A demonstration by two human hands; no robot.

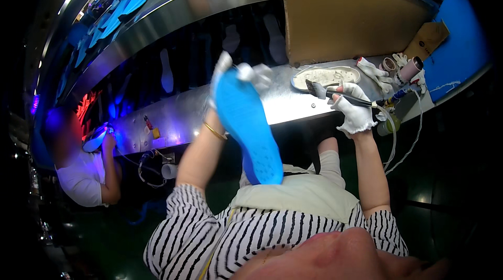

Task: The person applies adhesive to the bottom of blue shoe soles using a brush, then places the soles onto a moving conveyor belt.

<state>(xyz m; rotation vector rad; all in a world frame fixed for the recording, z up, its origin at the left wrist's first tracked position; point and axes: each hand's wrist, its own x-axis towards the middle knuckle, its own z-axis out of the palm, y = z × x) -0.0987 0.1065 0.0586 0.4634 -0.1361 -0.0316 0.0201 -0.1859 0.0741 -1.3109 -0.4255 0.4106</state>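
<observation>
In the head view, a blue shoe sole (246,122) stands on its end in front of me, its heel near my lap. My left hand (219,73), in a white glove and blurred by motion, grips the sole's upper end. My right hand (353,109), in a white glove with bare fingertips, is closed round a black-handled flat brush (346,97). A pale hose (392,138) runs from the handle's rear end. The bristles are over the front rim of a shallow oval tray (358,74) coated in whitish residue.
A metal bench (183,104) runs across, with a cardboard sheet (356,23) behind the tray. Gloves (374,73) and a tape roll (387,65) lie at right. Blue soles (123,7) lie on the upper shelf. Another person (84,170) works at left.
</observation>
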